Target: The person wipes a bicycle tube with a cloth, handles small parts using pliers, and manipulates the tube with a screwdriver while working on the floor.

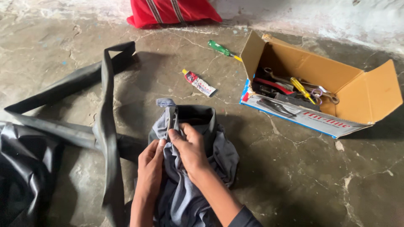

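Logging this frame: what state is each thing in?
Cardboard box: open, flaps up, tools inside.
Glue tube: capped, lying flat.
Green screwdriver: lying on floor.
Rubber inner tube: deflated, folded.
Grey cloth: bunched over tube.
Left hand: gripping cloth.
Right hand: gripping cloth.

A cracked concrete floor (294,176) carries everything. On it lie a black inner tube (105,109), glue tube (199,83), green screwdriver (223,49), cardboard toolbox (320,90) and red bag (170,11).
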